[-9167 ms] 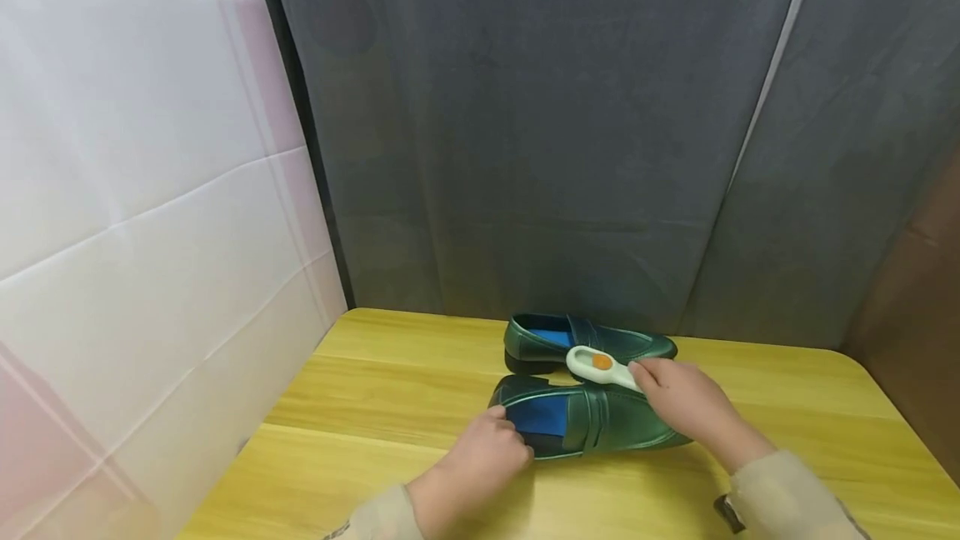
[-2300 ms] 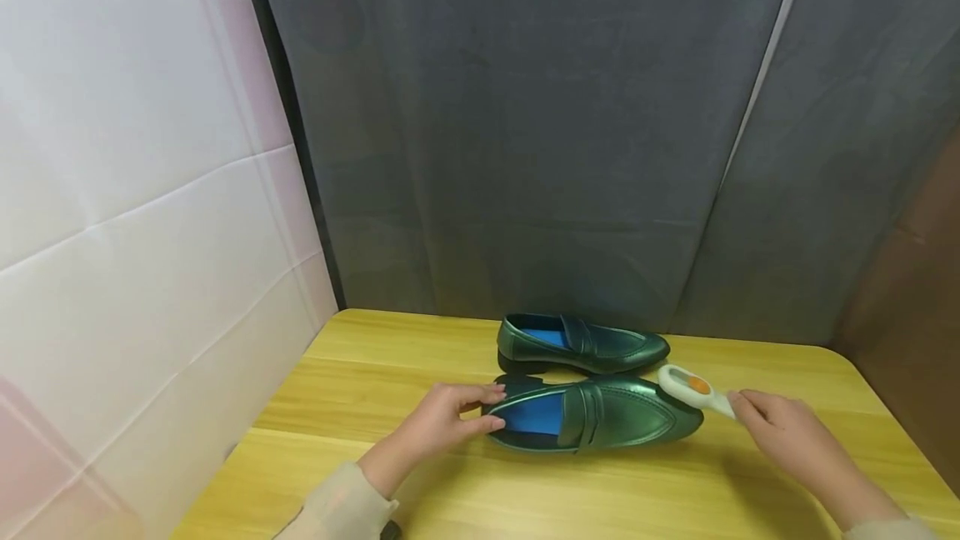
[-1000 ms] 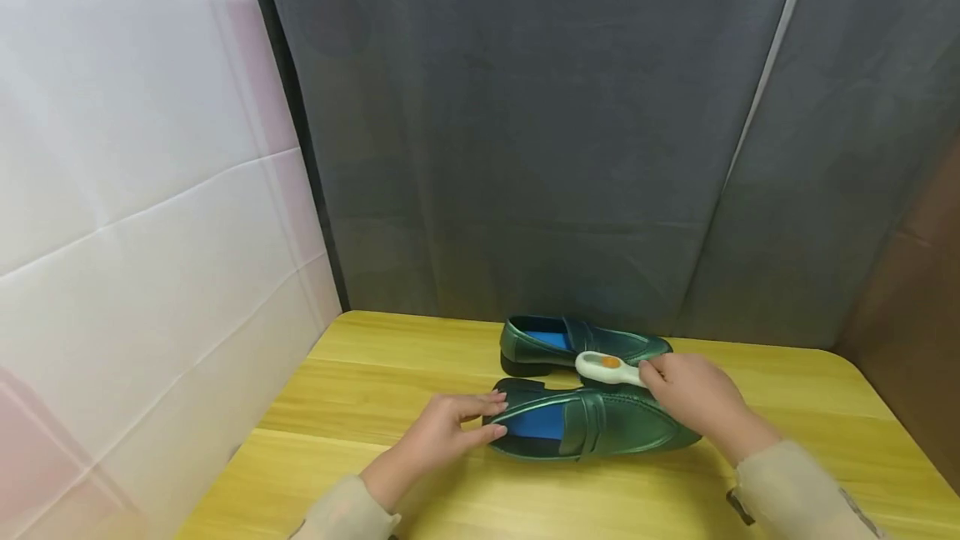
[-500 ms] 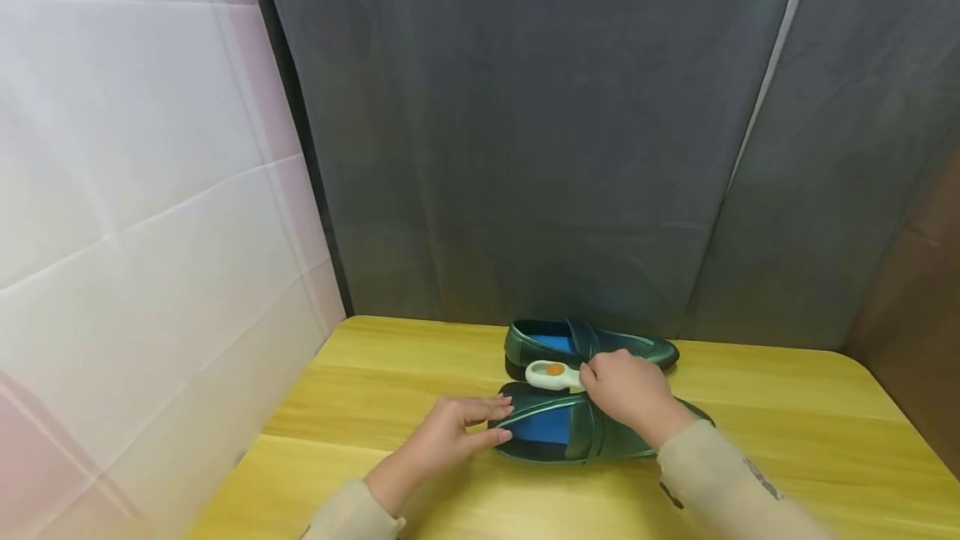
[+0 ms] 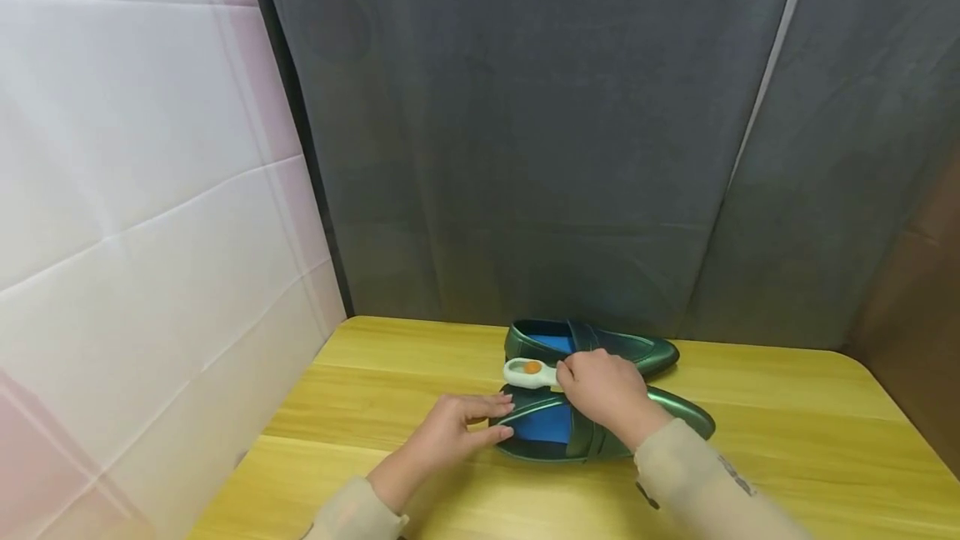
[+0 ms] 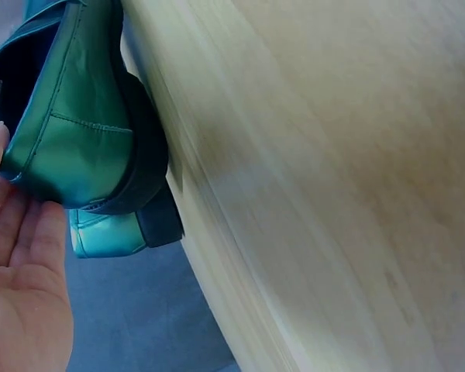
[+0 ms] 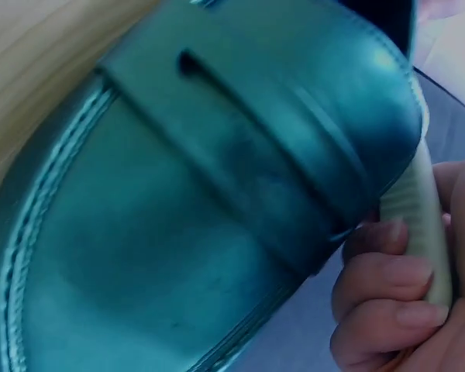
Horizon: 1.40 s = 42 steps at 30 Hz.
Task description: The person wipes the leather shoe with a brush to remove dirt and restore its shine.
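A metallic green loafer (image 5: 678,413) with a blue insole lies on the table, toe to the right. At its heel, my left hand (image 5: 455,430) pinches the back rim, thumb at the opening and fingers behind; the left wrist view shows the heel (image 6: 85,147) between them. My right hand (image 5: 609,390) grips the handle of a pale green cleaning brush (image 5: 517,372) with an oval head and orange button. The brush head lies along the loafer's far side near the heel, its underside hidden. Fingers curl round the handle (image 7: 422,225) in the right wrist view.
Just behind, a second green loafer (image 5: 645,348) points the same way, partly covered by the right hand. The yellow wood-grain table (image 5: 375,373) ends at a dark grey curtain (image 5: 525,148). A white panel (image 5: 150,190) stands on the left.
My right hand has swept the brush leftward along the loafer's far side, from toe towards heel. Compared with the earliest frame, my left hand has shifted its hold to the back of the heel.
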Available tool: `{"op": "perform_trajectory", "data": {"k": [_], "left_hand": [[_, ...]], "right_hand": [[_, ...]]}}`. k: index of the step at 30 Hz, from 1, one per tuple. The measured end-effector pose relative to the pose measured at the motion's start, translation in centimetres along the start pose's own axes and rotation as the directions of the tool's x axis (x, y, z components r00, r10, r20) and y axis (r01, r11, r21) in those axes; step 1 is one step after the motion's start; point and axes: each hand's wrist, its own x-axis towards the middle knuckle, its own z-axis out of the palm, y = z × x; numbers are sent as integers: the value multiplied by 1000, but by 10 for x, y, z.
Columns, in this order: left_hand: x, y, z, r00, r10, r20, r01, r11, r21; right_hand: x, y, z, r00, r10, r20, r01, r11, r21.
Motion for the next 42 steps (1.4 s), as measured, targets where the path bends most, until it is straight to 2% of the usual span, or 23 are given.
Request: {"op": "perform_trajectory", "data": {"k": [5,9,14,21,32,38,42], "left_hand": [[3,1,1,1000,11,-8,-11,1000,20],[6,3,0,1000,4,-4,-4,1000,24],[9,4,1,1000,-11,5,11,1000,25],[11,3,2,1000,3,3,-3,1000,27],[10,0,-2,1000,-15,-5,15,1000,18],[12,0,-4,999,-45,5,45,999,8],[13,1,-6,999,-50,5,50,999,-4]], "right_hand": [[-3,-6,-5,999,-30,-17,30,1000,-8],[-6,-1,-10,1000,-11,-10,11,1000,-12],[-7,18,-18,1000,11,-4,-11,1000,11],[-12,48,-25,999,45,-7,-45,999,22],[-25,73,-34,995,94,29,-97,991,92],[-37,98,-34,985,158,74,-167,974,150],[-49,113,-35,983,179,50,-184,973,142]]}}
